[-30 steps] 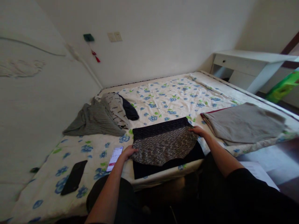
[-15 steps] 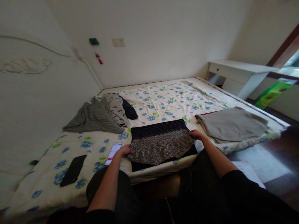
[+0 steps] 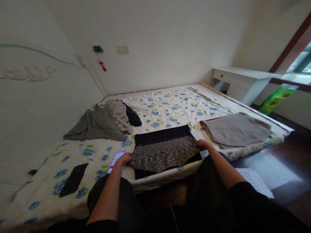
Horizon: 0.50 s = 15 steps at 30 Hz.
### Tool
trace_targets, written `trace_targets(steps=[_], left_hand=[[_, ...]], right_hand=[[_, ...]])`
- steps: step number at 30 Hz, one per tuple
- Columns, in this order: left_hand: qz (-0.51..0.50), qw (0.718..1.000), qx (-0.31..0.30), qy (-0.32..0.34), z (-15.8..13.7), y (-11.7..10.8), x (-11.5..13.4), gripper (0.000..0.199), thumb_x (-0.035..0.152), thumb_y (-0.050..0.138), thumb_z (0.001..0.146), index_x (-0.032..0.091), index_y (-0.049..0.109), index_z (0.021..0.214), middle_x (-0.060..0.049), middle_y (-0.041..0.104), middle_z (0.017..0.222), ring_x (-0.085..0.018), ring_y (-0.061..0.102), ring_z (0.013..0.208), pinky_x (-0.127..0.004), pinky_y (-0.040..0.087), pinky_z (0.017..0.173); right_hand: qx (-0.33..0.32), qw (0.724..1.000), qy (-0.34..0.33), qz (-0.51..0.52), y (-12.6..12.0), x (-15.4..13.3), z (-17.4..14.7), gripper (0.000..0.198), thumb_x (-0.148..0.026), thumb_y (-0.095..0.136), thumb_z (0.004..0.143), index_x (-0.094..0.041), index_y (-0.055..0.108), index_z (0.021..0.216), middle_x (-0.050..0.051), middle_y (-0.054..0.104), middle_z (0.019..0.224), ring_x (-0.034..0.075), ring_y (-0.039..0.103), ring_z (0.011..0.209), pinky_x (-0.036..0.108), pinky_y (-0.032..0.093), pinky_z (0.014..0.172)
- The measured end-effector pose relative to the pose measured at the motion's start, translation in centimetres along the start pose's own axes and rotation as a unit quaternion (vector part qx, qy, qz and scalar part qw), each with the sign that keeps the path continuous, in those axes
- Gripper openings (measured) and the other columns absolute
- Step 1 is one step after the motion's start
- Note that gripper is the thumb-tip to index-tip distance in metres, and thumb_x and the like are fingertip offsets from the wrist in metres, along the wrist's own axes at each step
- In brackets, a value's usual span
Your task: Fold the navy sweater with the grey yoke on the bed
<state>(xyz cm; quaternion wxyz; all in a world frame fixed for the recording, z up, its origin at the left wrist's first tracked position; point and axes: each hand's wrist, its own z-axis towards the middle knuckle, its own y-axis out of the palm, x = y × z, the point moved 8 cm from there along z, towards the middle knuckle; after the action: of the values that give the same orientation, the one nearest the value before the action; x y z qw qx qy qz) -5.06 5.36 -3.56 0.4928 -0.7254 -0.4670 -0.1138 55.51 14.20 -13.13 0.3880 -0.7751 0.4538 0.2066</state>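
Note:
A brown-and-black knitted garment (image 3: 162, 153) lies folded on the bed's front edge, its speckled part laid over a darker part. My left hand (image 3: 125, 159) pinches the left edge of the speckled knit. At the opposite edge, my right hand (image 3: 202, 145) grips the same knit, so it is spread flat between both hands. Just behind my left hand a phone with a lit screen (image 3: 116, 158) is partly covered by that hand and forearm. What kind of garment this is I cannot tell.
Rumpled clothes (image 3: 97, 124) are heaped at the left on the flowered sheet (image 3: 155, 113). A black phone-like object (image 3: 74, 179) lies front left. Folded beige clothing (image 3: 236, 130) sits at the right. A white desk (image 3: 243, 76) stands beyond the bed, and papers (image 3: 254, 181) lie low at the right.
The view has shifted slightly. Both hands keep hold of the knitted garment's sides, and its speckled part is drawn a little further left over the dark part.

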Motion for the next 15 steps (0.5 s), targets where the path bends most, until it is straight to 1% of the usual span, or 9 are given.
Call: trace_targets(steps=[2, 5, 7, 9, 11, 15], left_hand=[[0.018, 1.0, 0.002, 0.007, 0.5, 0.3, 0.0, 0.033, 0.031, 0.095, 0.061, 0.02, 0.074, 0.083, -0.007, 0.08, 0.075, -0.029, 0.081, 0.074, -0.037, 0.065, 0.066], [0.05, 0.998, 0.016, 0.021, 1.6, 0.4, 0.0, 0.031, 0.037, 0.094, 0.063, 0.019, 0.073, 0.077, -0.009, 0.081, 0.076, -0.032, 0.083, 0.082, -0.035, 0.064, 0.069], [0.075, 0.996, 0.027, 0.025, 2.4, 0.1, -0.1, 0.029, 0.036, 0.093, 0.062, 0.02, 0.07, 0.07, -0.009, 0.08, 0.073, -0.034, 0.083, 0.088, -0.035, 0.064, 0.072], [0.102, 0.994, 0.036, 0.027, 3.1, -0.2, -0.4, 0.028, 0.031, 0.092, 0.061, 0.021, 0.065, 0.063, -0.009, 0.078, 0.069, -0.035, 0.083, 0.091, -0.036, 0.063, 0.076], [0.125, 0.991, 0.042, 0.029, 3.6, -0.6, -0.6, 0.027, 0.026, 0.09, 0.06, 0.022, 0.063, 0.059, -0.008, 0.076, 0.066, -0.037, 0.083, 0.094, -0.037, 0.063, 0.081], [0.153, 0.986, 0.047, 0.039, 4.2, -0.7, -0.7, 0.023, 0.023, 0.088, 0.061, 0.023, 0.065, 0.059, -0.008, 0.078, 0.07, -0.036, 0.083, 0.1, -0.037, 0.061, 0.088]], right_hand=[[0.022, 0.999, -0.002, -0.046, -0.4, 0.0, 0.3, 0.023, -0.031, 0.092, 0.086, -0.017, 0.073, 0.088, 0.004, 0.076, 0.077, 0.021, 0.077, 0.078, 0.03, 0.066, 0.074], [0.107, 0.986, -0.065, -0.111, -1.7, -1.5, 0.9, 0.026, -0.038, 0.091, 0.089, -0.017, 0.08, 0.099, 0.01, 0.082, 0.093, 0.028, 0.082, 0.1, 0.032, 0.065, 0.088], [0.147, 0.974, -0.095, -0.142, -2.2, -2.2, 1.3, 0.026, -0.04, 0.091, 0.089, -0.017, 0.082, 0.098, 0.013, 0.084, 0.099, 0.031, 0.081, 0.113, 0.032, 0.062, 0.096], [0.151, 0.971, -0.099, -0.157, -2.2, -2.2, 2.0, 0.022, -0.038, 0.093, 0.086, -0.019, 0.083, 0.091, 0.014, 0.085, 0.099, 0.034, 0.081, 0.118, 0.033, 0.061, 0.099], [0.142, 0.971, -0.085, -0.172, -2.1, -1.7, 2.7, 0.018, -0.034, 0.094, 0.082, -0.02, 0.082, 0.084, 0.014, 0.084, 0.096, 0.035, 0.08, 0.119, 0.034, 0.061, 0.1], [0.133, 0.965, -0.056, -0.22, -1.7, -1.2, 4.0, 0.015, -0.029, 0.092, 0.082, -0.019, 0.08, 0.079, 0.015, 0.083, 0.093, 0.036, 0.081, 0.114, 0.037, 0.061, 0.099]])
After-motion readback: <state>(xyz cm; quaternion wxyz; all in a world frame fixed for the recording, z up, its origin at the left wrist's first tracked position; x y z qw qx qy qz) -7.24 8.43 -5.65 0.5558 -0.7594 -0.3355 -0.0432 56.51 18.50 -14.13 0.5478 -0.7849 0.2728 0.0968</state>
